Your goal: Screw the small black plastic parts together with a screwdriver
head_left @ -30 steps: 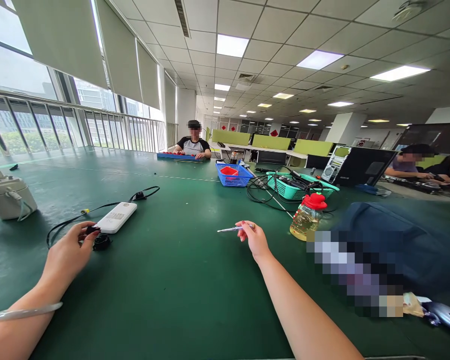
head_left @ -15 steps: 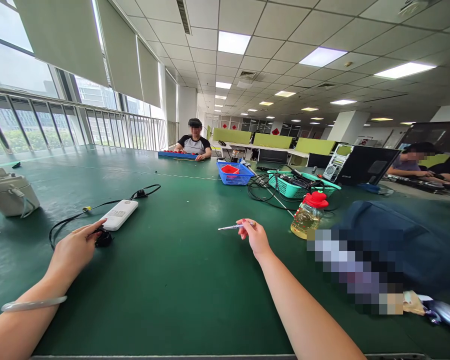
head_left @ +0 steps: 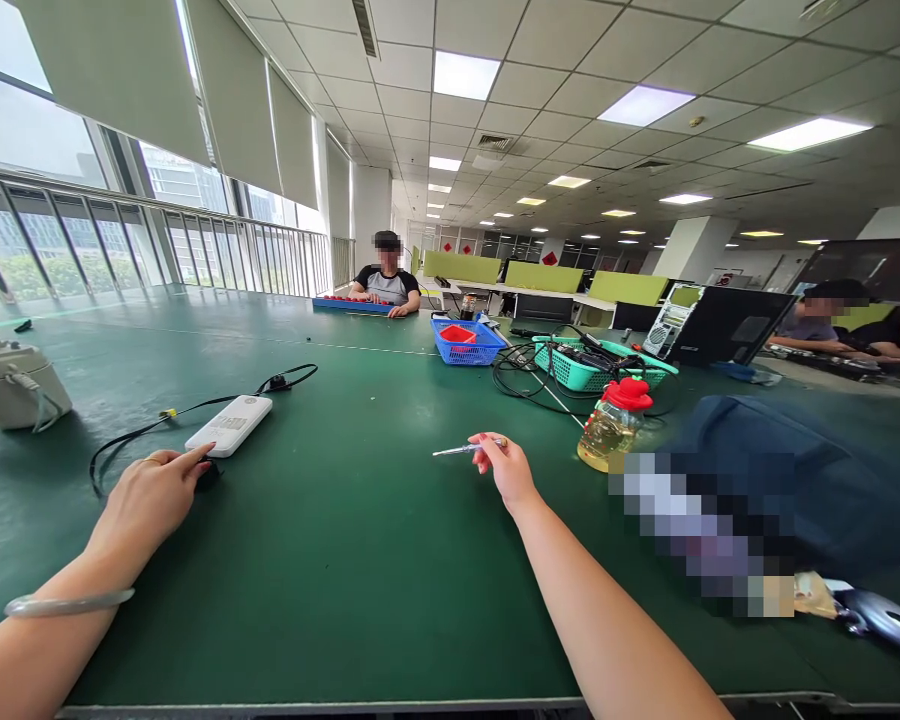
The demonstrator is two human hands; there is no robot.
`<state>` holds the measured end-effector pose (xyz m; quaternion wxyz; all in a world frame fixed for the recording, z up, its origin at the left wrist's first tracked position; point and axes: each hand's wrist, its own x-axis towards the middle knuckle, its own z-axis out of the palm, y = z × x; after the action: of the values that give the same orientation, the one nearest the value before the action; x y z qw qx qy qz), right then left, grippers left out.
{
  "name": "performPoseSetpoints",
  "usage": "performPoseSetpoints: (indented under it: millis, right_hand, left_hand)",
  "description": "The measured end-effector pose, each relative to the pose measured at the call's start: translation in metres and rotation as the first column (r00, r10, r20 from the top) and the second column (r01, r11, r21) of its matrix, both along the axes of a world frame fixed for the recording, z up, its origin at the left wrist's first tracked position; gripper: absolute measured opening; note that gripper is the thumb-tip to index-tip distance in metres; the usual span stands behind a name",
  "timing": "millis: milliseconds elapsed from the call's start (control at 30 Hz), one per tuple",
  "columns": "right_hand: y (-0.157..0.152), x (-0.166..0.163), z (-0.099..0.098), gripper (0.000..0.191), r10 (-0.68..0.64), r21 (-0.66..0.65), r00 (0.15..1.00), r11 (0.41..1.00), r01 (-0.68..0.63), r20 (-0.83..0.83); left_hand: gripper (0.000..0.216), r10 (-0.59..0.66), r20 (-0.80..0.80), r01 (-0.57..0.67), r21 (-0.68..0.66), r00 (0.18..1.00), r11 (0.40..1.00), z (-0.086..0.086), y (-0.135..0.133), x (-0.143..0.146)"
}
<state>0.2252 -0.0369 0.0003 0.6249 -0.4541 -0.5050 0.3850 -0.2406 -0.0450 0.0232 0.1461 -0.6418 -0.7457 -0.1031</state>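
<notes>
My left hand (head_left: 146, 498) lies over a small black part (head_left: 208, 474) on the green table (head_left: 360, 560), its forefinger stretched out towards a white power strip (head_left: 229, 425) with a black cable (head_left: 142, 428). My right hand (head_left: 505, 471) hovers above the table and pinches a thin screwdriver (head_left: 459, 449) whose tip points left. A bangle sits on my left wrist.
A plastic bottle with a red cap (head_left: 613, 424) stands right of my right hand. Behind it are a teal basket (head_left: 585, 368) with cables and a blue basket (head_left: 465, 345). A beige appliance (head_left: 11, 385) sits at far left, dark blue cloth (head_left: 787, 470) at right. People sit at the far side and right.
My left hand let the small black part down and flattened over it, forefinger now pointing at the power strip. The right hand with the screwdriver has barely moved.
</notes>
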Motion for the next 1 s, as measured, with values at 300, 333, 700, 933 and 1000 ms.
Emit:
performPoseSetpoints:
  millis: [300, 333, 700, 933, 1000]
  right_hand:
    - [0.0005, -0.0013, -0.0004, 0.037, -0.005, -0.003, 1.000, 1.000, 0.005, -0.009]
    - [0.0003, -0.0014, 0.0000, 0.037, -0.005, -0.006, 1.000, 1.000, 0.005, -0.011]
    - [0.0013, 0.0000, -0.0027, 0.039, 0.010, 0.008, 1.000, 1.000, -0.010, 0.008]
    - [0.0017, -0.0009, -0.0019, 0.037, 0.009, 0.003, 1.000, 1.000, -0.009, -0.002]
    - [0.0020, -0.0010, -0.0022, 0.036, 0.010, 0.000, 1.000, 1.000, -0.010, -0.003]
  left_hand:
    - [0.055, -0.048, -0.031, 0.048, -0.002, 0.998, 0.999, -0.0015, 0.0008, -0.0037]
    - [0.055, -0.049, -0.036, 0.049, -0.004, 0.998, 0.999, -0.0011, 0.0006, -0.0034]
    - [0.054, -0.065, -0.110, 0.066, 0.006, 0.992, 0.998, -0.0042, 0.0007, -0.0020]
    - [0.054, -0.098, -0.092, 0.096, -0.019, 0.991, 0.995, -0.0051, -0.0009, -0.0016]
    - [0.053, -0.102, -0.092, 0.097, -0.055, 0.991, 0.994, -0.0044, -0.0016, -0.0003]
